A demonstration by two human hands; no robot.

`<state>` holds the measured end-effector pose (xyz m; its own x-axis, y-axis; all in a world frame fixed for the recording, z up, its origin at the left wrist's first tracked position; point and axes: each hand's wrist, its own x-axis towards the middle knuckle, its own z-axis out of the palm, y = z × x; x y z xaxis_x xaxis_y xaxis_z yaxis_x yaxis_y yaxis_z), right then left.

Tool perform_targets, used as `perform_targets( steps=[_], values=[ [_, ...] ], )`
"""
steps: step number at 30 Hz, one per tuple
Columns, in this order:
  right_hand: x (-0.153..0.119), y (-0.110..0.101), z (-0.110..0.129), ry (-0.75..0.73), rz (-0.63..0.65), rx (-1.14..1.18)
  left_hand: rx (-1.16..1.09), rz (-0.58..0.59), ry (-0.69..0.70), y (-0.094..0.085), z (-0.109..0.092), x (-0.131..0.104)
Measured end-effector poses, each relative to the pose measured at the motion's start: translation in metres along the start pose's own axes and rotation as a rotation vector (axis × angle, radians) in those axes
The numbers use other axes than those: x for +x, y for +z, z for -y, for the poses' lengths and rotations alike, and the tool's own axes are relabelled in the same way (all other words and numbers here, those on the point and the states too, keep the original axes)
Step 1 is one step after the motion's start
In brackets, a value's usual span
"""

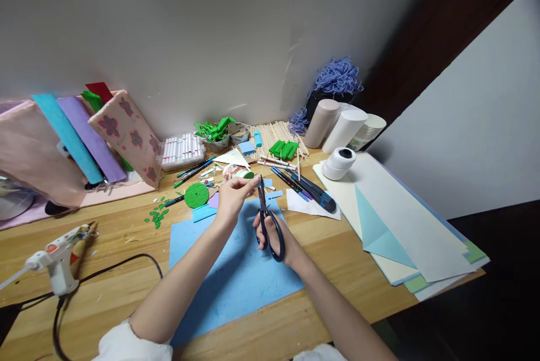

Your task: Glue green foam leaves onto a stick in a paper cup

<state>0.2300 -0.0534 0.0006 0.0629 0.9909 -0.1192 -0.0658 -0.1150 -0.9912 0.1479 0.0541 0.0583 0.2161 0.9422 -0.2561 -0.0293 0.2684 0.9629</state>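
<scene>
Dark-handled scissors (262,203) point away from me, with my right hand (272,233) closed round their handles. Just left of the blade tips, my left hand (234,197) pinches something too small to make out. Both hands are above a blue sheet (236,271) on the wooden table. Behind my left hand lies a patterned paper cup (237,172) on its side. A green disc (196,196) and blue paper strips (204,212) lie to the left of that hand.
A glue gun (61,260) with its cable stands at left. Markers (183,148), green paper scraps (215,130) and wooden sticks (274,131) line the back. At right are a box cutter (314,192), a white camera (338,164), paper rolls (323,123) and stacked paper sheets (392,209).
</scene>
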Motion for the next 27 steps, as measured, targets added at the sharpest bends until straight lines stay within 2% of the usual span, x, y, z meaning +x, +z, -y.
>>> perform_targets(
  steps=[7, 13, 16, 18, 22, 24, 27],
  values=[
    [0.001, 0.001, -0.002, 0.039, -0.056, -0.024, -0.026, 0.018, -0.048, 0.000, 0.002, 0.000],
    [0.003, 0.001, -0.006, 0.097, -0.173, -0.115, -0.022, 0.063, -0.072, -0.001, 0.003, 0.002],
    [0.003, -0.003, -0.001, 0.129, -0.234, -0.177, 0.002, 0.050, -0.055, -0.004, 0.003, 0.001],
    [0.002, -0.008, 0.007, 0.132, -0.320, -0.291, 0.023, 0.030, -0.033, -0.011, 0.002, -0.001],
    [0.001, -0.020, 0.020, 0.193, -0.507, -0.855, 0.059, -0.068, 0.036, -0.045, 0.005, -0.014],
    [0.002, -0.023, 0.020, 0.272, -0.498, -1.065, 0.068, -0.161, 0.063, -0.071, 0.009, -0.026],
    [0.002, -0.025, 0.011, 0.319, -0.446, -1.213, 0.069, -0.327, 0.071, -0.118, 0.016, -0.051]
  ],
)
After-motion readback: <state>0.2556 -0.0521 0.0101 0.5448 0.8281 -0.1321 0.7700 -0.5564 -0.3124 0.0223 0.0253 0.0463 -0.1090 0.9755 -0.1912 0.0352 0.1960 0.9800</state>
